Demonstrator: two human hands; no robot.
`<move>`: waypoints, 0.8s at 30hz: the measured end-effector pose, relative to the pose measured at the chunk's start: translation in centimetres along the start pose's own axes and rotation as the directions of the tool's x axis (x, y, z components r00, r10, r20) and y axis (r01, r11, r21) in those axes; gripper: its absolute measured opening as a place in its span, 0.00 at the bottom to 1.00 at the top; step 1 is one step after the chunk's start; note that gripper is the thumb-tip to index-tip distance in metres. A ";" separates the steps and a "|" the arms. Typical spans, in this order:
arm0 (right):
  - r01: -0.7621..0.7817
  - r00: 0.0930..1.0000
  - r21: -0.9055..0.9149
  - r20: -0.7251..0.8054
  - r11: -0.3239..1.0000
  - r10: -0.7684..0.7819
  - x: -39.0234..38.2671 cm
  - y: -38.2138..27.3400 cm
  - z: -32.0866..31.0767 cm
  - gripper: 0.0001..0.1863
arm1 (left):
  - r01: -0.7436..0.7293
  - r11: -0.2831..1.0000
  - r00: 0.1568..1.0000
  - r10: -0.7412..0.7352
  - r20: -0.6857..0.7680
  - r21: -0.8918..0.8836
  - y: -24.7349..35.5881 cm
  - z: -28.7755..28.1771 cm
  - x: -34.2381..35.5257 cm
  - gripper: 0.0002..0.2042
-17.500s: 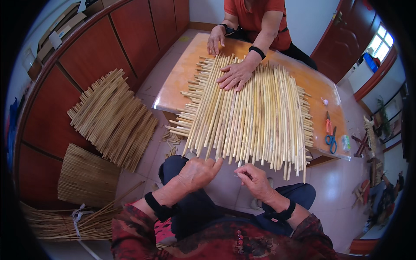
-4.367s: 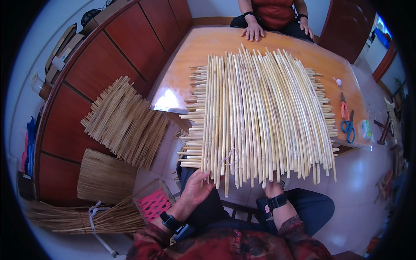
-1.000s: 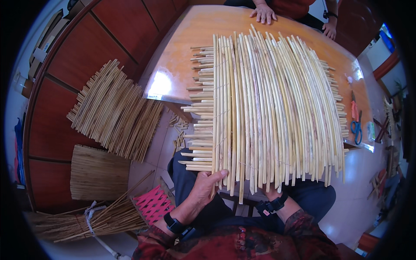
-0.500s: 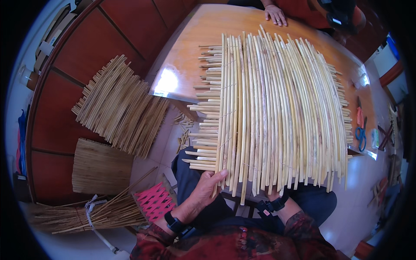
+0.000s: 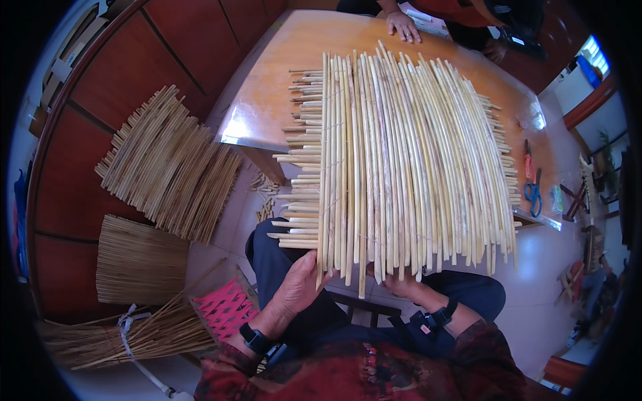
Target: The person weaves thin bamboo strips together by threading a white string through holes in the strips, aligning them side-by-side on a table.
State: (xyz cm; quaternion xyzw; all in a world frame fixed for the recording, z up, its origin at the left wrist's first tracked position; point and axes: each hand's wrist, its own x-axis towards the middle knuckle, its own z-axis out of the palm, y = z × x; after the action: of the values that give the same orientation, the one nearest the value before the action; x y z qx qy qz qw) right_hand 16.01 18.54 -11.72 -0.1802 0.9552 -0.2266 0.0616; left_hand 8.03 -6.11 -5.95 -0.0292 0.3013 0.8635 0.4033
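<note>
A mat of pale peeled sticks, tied side by side with thread, lies over the table with its near end above my lap. Beneath it another layer of sticks runs crosswise, its ends jutting out at the left and right. My left hand is closed on the mat's near left corner, fingers partly under the sticks. My right hand reaches under the near edge, right of the middle; the sticks hide most of its fingers.
On the table's right side lie blue-handled scissors and a red-handled tool. Two more stick mats lean at the left. Below them are a tied stick bundle and a pink lattice piece. Another person's hand rests on the far edge.
The view has shifted, so the scene sits further left. My left thumb, earlier on top of the sticks, is now at the mat's side. My right hand has slid leftward along the near edge.
</note>
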 end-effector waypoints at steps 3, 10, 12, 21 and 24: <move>-0.479 0.842 0.568 0.513 0.670 0.167 -0.8 -4.4 -4.6 0.07 | -0.018 0.998 0.998 0.021 0.052 -0.064 -1.4 -0.4 -0.1 0.26; -0.420 0.879 0.712 0.474 0.563 0.055 -3.1 -10.4 -8.1 0.09 | 0.094 0.992 0.976 -0.075 0.206 -0.083 -2.5 0.6 -0.9 0.28; -0.537 0.817 0.658 0.561 0.528 0.131 -3.5 -10.6 -6.8 0.09 | 0.188 0.980 0.944 -0.162 0.288 -0.066 -3.3 0.7 -0.8 0.27; -0.620 0.755 0.782 0.617 -0.065 0.222 -5.8 -8.2 -3.6 0.10 | 0.102 0.995 0.988 -0.099 0.116 -0.019 -3.8 0.8 0.0 0.11; -0.484 0.819 0.875 0.462 -0.021 0.340 -7.0 -7.5 -5.2 0.08 | 0.200 0.965 0.974 -0.215 0.078 0.169 -3.2 0.1 -0.5 0.07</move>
State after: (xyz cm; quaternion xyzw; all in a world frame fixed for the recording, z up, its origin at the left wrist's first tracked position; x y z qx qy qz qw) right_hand 23.84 17.04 -3.41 0.1840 0.5685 -0.7514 0.2800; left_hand 10.71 -4.82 -7.30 0.0133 0.3453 0.7900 0.5065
